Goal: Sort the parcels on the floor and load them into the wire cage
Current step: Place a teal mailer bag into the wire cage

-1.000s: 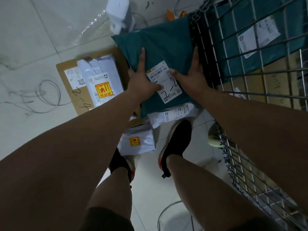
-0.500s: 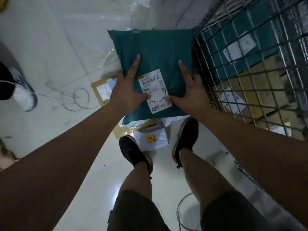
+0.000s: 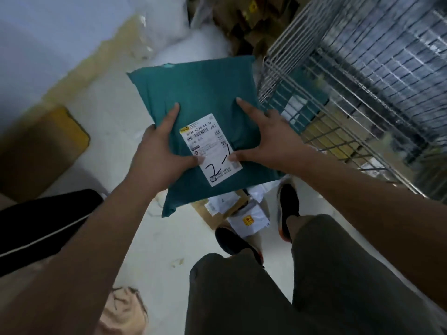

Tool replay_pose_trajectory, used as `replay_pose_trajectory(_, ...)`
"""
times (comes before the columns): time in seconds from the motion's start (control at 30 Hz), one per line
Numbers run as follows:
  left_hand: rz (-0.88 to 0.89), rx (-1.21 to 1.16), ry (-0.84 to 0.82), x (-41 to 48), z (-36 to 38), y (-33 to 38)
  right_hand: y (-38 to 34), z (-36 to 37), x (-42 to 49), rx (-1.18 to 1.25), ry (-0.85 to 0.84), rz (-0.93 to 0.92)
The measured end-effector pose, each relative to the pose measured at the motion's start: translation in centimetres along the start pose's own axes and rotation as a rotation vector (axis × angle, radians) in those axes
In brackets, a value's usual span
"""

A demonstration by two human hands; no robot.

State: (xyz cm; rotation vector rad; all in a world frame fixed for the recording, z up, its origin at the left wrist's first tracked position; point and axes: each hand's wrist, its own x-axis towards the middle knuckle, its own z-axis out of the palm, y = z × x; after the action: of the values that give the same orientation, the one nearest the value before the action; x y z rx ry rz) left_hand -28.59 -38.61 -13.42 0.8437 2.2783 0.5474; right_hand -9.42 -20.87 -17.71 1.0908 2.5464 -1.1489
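Observation:
A green soft parcel [image 3: 205, 93] with a white label marked "2-1" is held up in front of me, above the floor. My left hand [image 3: 159, 153] grips its left edge and my right hand [image 3: 263, 139] grips its right edge, both thumbs pressing on the label. The wire cage [image 3: 362, 76] stands just right of the parcel, with a green bag and brown boxes visible inside through the bars. Below the parcel, on the floor by my shoes, lie a flat cardboard parcel [image 3: 212, 215] and a white bag with a yellow sticker [image 3: 249, 220].
A brown cardboard box [image 3: 41, 151] sits at the left. Another person's dark-trousered leg [image 3: 41, 223] is at the lower left. Clear plastic wrap [image 3: 154, 27] and stacked cartons [image 3: 244, 18] lie at the back. A beige bag [image 3: 125, 310] rests near my left leg.
I have straightened up and lifted the green parcel off the floor pile, level with the cage's top edge. Both hands kept their grip on it.

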Motion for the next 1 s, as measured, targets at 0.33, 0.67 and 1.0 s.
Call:
replay_pose_trajectory(0.33,0.208,0.030,-0.044,-2.3,-7.3,14.7,-2.1,-13.5,-6.7,0.070,0.172,0.053)
replay_pose_trajectory(0.67,0.484,0.059,-0.216,1.0,0.7,29.6,7.2,-21.6,-13.8,0.078,0.479,0.264)
replay_pose_trajectory(1.0,0.575,-0.094,-0.404,5.4,14.0,38.5,19.9,-24.1,-17.9,0.157,0.613,0.479)
